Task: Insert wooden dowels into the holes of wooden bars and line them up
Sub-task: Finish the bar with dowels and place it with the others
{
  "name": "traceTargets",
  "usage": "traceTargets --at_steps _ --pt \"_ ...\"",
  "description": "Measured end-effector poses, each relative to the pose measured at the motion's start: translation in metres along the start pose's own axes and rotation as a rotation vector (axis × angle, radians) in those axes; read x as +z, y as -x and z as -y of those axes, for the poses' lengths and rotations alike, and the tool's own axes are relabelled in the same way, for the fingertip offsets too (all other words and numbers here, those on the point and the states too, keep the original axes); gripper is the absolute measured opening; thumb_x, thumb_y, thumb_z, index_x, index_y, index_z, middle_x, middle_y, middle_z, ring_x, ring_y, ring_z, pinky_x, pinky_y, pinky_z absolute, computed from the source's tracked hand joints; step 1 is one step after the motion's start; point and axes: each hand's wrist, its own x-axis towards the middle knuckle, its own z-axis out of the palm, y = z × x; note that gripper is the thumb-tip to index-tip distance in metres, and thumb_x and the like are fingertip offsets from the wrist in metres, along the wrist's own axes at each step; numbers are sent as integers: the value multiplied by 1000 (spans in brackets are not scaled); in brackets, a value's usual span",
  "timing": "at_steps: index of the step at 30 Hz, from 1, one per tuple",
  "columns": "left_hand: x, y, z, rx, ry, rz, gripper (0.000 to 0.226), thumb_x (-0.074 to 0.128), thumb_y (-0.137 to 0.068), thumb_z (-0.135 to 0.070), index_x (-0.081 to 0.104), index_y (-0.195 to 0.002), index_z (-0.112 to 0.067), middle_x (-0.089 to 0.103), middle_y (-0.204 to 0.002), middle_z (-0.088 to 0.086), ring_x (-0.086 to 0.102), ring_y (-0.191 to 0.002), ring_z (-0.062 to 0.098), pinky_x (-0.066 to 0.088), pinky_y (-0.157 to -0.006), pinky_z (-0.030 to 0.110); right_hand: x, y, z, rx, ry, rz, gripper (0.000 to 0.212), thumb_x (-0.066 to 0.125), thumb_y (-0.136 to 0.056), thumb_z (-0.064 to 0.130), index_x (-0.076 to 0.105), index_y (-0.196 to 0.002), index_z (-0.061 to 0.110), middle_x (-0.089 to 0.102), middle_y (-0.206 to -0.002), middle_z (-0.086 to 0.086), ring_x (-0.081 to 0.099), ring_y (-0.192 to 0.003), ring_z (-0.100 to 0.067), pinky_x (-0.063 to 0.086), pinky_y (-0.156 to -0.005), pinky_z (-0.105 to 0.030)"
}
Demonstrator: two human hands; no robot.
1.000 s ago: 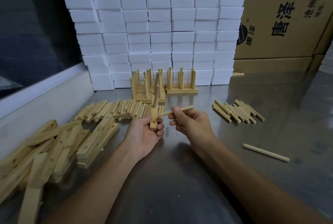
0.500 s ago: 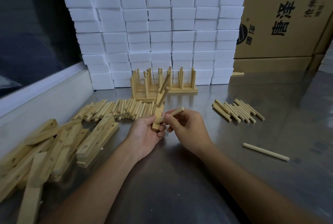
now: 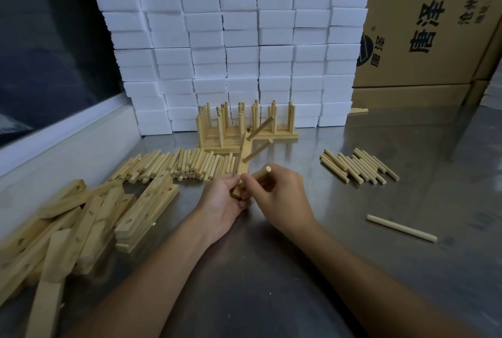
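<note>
- One second ago the right hand (image 3: 279,193) held the dowel (image 3: 259,174) almost level, its tip only near the bar (image 3: 242,167); now the near end is down at the lowest hole, between the fingers, and the dowel leans up to the right.
- I judge the third dowel is now entering; two dowels already stand out from the bar higher up, so this bar is near complete.
- The left hand (image 3: 222,201) is wrapped around the lower end of the bar, above the table (image 3: 271,269).
- The right thumb and fingers pinch the dowel close to the bar.
- The long axis of the bar runs away from the person and upward; its dowels point to the upper right.
- The finished bars (image 3: 244,133) stand behind, in a row.
</note>
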Motion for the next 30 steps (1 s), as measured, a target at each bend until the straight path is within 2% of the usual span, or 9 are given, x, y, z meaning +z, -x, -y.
traceTargets --at_steps 4,7,9,12,17,21,24,27,30 --pt "0 2 -1 -2 3 39 30 35 -102 -9 54 -123 3 54 -107 20 49 -81 26 36 -64 29 -1 0 -6 17 -12 -1 17 70 -92 27 71 -84 11 72 -71 6 68 -67 -3 56 -64 -21" --pt "-1 1 -2 -5 6 109 22 39 -100 -10 57 -109 -2 62 -96 17 59 -72 19 42 -67 30 -2 -2 -8 77 -73 -51 17 68 -93 27 71 -86 12 71 -73 4 68 -69 -7 58 -66 -27" --pt "-1 1 -2 -1 -19 151 24 43 -98 -12 58 -113 -1 66 -90 14 66 -70 17 45 -67 30 -3 -5 -10 94 -130 -96 17 66 -95 25 67 -83 11 69 -72 2 68 -68 -10 59 -65 -29" --pt "0 2 -2 19 -30 177 23 49 -96 -9 54 -117 -2 71 -86 12 72 -76 20 49 -69 31 -6 -7 -13 106 -140 -121 23 63 -97 26 64 -77 13 67 -68 1 67 -65 -11 56 -61 -25" --pt "2 5 -2 43 -52 171 29 57 -94 -5 52 -122 1 70 -111 24 71 -100 34 55 -74 34 -13 -10 -18 185 -153 -135 29 62 -96 34 71 -77 15 67 -65 5 61 -60 -2 48 -57 -12" --pt "3 5 -1 76 -32 117 30 58 -95 -4 53 -123 4 71 -111 21 72 -99 31 57 -71 33 -17 -10 -21 195 -141 19 19 67 -92 36 76 -86 20 73 -75 12 68 -72 0 50 -65 -11" --pt "3 5 0 117 -42 76 22 59 -94 -4 55 -115 1 73 -101 16 73 -94 26 55 -71 33 -17 -11 -23 215 -114 116 18 69 -91 36 77 -99 21 75 -87 9 70 -84 -4 58 -75 -21" --pt "5 4 1 135 -69 58 18 61 -94 -4 56 -111 1 72 -93 13 73 -88 22 55 -67 31 -18 -11 -24 239 -90 139 17 70 -91 31 76 -102 19 75 -90 7 70 -86 -7 59 -80 -27" --pt "6 2 3 125 -125 42 19 59 -96 -8 59 -110 5 71 -104 17 72 -94 26 56 -67 30 -19 -12 -26 263 -57 92 8 72 -90 27 76 -95 23 74 -84 10 68 -80 -2 56 -74 -19"
